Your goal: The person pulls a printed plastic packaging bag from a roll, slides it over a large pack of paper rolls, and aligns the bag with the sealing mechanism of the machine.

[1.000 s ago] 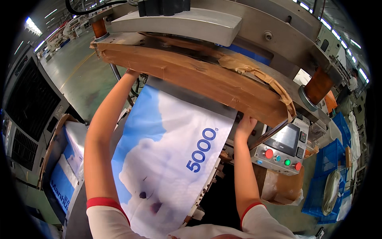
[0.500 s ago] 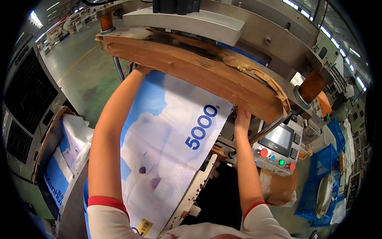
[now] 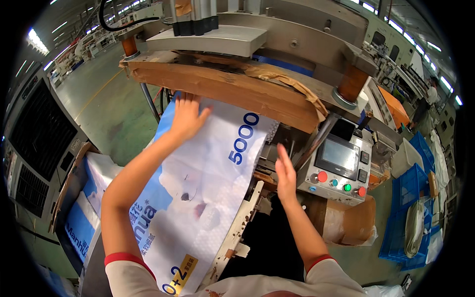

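Observation:
A long, printed plastic bag point(image 3: 185, 198) in white and blue, with a bear picture, lies below the brown-wrapped press bar point(image 3: 227, 94). Its far end reaches up to the bar's lower edge. Flat on this far part rests my left hand point(image 3: 187, 119), its thumb out to the side and its fingertips close under the bar. My right hand point(image 3: 286, 175) is held up beside the bag's right edge, apart from it. Its fingers are straight, and nothing is in them.
At the right stands a control box point(image 3: 341, 163) with a screen and coloured buttons, above an open cardboard box point(image 3: 363, 222). A carton point(image 3: 81, 208) of similar printed bags is at the left. Blue crates point(image 3: 408, 203) stand far right. Metal posts point(image 3: 349, 89) flank the bar.
My left hand has come back from under the bar onto the bag. My right hand has let go of the bag's right corner and drawn back. The bag shows more of its near part.

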{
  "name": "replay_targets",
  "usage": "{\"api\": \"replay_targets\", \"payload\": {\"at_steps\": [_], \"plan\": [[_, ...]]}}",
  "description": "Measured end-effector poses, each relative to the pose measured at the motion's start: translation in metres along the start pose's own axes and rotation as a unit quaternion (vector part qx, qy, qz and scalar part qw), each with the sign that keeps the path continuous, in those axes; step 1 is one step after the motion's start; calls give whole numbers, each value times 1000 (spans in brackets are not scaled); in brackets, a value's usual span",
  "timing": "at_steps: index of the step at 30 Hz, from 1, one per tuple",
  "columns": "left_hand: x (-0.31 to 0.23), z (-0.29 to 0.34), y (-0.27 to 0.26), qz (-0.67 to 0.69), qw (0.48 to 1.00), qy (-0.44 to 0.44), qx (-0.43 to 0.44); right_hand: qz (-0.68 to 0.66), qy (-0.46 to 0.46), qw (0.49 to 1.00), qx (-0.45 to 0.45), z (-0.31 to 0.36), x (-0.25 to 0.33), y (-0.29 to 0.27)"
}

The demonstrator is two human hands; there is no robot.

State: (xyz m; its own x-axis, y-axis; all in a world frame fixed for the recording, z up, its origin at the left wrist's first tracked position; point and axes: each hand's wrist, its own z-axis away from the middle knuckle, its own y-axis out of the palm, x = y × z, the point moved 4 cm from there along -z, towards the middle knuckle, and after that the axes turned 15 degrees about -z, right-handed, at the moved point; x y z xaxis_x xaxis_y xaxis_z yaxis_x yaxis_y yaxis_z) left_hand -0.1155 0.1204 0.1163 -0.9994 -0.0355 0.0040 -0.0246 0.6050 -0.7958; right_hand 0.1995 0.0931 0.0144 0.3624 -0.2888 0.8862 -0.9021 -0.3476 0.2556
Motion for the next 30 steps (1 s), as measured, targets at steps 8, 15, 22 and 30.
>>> {"api": "replay_targets", "payload": {"at_steps": [8, 15, 22, 30], "plan": [[-66, 155, 8, -36, 974, 16, 221, 110, 2, 994, -21, 131, -53, -51], [-70, 155, 18, -55, 973, 14, 223, 323, 54, 944, 34, 153, -65, -38], [-71, 154, 15, -50, 973, 19, 225, 405, -4, 903, 144, 169, -73, -42], [-72, 155, 14, -42, 975, 18, 219, 430, -15, 886, 173, 174, -89, -41]]}}
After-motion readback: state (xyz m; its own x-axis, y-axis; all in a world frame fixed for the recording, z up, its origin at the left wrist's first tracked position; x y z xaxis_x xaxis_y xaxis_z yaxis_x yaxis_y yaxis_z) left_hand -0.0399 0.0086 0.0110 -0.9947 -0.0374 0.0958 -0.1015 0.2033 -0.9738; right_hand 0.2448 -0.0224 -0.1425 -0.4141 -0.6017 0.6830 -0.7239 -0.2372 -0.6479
